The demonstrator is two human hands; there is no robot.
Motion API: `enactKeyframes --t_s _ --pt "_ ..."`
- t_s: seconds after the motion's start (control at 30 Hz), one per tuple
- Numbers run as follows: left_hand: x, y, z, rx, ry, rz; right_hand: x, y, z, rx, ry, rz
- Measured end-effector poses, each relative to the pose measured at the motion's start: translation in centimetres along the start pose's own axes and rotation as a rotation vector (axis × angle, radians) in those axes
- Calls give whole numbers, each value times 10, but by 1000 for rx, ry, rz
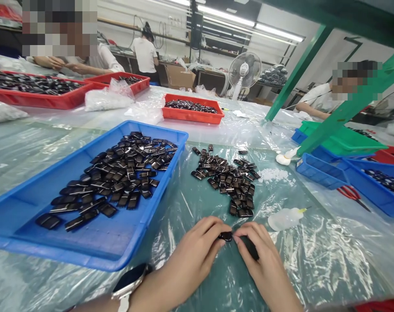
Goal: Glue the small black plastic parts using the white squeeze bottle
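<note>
My left hand (pixel 192 255) and my right hand (pixel 265 264) rest close together on the plastic-covered table near its front edge. Between their fingertips they pinch a small black glossy part (pixel 226 236). A second black part (pixel 249 248) lies under the right hand's fingers. Just beyond the hands lies a loose pile of the same black parts (pixel 227 175). To the left, a large blue tray (pixel 96 251) holds several more of them. A watch (pixel 129 281) sits on my left wrist.
A small white squeeze bottle (pixel 285 219) lies right of the hands, and red scissors (pixel 353 194) lie further right by blue bins (pixel 320 171). Red trays (pixel 192 115) of parts stand further back. Other people sit at the far left and right. A green frame post (pixel 343 112) slants overhead.
</note>
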State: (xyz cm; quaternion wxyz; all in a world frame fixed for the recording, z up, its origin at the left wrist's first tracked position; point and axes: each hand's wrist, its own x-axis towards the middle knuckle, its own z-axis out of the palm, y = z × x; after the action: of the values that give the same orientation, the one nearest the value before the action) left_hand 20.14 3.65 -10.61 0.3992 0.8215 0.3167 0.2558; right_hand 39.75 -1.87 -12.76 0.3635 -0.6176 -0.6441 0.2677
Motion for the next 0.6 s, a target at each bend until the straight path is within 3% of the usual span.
enactKeyframes --t_s 0.33,0.6 --pt "-1 2 -3 -55 -48 64 -13 -16 5 350 1 166" --pt "-1 7 -8 -96 -82 164 -8 -9 -15 455 -116 115"
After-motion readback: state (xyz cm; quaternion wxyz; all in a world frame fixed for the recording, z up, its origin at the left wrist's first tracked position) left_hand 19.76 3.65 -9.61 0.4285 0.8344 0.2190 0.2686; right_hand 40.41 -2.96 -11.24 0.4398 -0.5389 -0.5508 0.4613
